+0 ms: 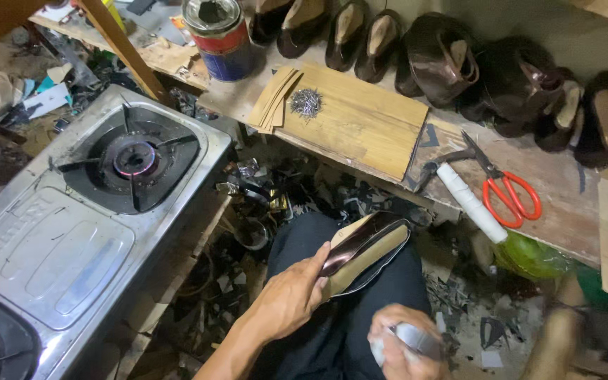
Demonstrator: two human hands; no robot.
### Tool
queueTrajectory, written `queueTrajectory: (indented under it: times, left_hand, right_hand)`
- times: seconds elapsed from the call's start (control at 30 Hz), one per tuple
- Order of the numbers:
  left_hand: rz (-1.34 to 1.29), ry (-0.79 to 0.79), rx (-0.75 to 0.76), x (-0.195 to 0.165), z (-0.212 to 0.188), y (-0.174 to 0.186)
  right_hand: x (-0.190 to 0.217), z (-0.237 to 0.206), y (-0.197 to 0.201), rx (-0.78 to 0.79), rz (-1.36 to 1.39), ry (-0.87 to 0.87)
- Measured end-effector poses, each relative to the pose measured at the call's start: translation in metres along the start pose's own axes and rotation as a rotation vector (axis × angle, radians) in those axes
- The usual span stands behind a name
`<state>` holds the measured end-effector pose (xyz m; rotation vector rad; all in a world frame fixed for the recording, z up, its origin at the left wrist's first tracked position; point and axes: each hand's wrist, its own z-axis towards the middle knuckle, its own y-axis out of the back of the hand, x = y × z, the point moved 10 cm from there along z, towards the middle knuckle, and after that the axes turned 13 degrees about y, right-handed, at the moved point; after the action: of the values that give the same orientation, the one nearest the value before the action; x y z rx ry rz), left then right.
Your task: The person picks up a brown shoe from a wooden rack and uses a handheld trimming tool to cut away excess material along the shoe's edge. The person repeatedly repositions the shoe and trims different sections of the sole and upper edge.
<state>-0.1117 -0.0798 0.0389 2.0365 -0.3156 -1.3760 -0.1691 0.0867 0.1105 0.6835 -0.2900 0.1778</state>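
**Shoe upper held on the lap**

Left hand [291,295] clasps the brown shoe upper [364,252] against the knee, sole side up. Right hand [406,346] closes around a small grey tool [416,339], blurred. Lit gas stove [135,160] left; scissors [504,188] and nails [305,103] on worktop [452,151]. Judged: working the upper's edge; next calls for steady bracing.

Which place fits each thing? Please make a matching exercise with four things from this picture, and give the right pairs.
Things:
1. scissors
2. pile of small nails
3. tin can
4. shoe on a last

Places:
A. on the light wooden board
B. under the left hand, on the person's lap
C. on the bench at the right, beside the white-handled hammer
D. at the back of the bench, behind the gas stove

Pairs: 1-C, 2-A, 3-D, 4-B
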Motion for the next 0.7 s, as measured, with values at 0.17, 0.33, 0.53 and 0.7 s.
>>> queueTrajectory:
  times: [0.17, 0.33, 0.53, 0.7]
  left_hand:
    - [0.014, -0.031, 0.003, 0.001, -0.002, 0.001]
    - [-0.047, 0.005, 0.025, 0.000, -0.006, 0.006]
    - [-0.262, 0.081, -0.011, 0.003, -0.018, 0.039]
    - [-0.289, 0.124, 0.184, -0.006, -0.038, 0.040]
  right_hand:
    - [-0.044, -0.025, -0.054, 0.451, 0.038, -0.366]
    - [-0.032, -0.033, -0.050, 0.268, 0.135, -0.151]
    - [-0.135, -0.116, -0.034, 0.320, 0.097, -0.945]
    - [-0.189, -0.148, -0.004, -0.263, 1.112, -1.183]
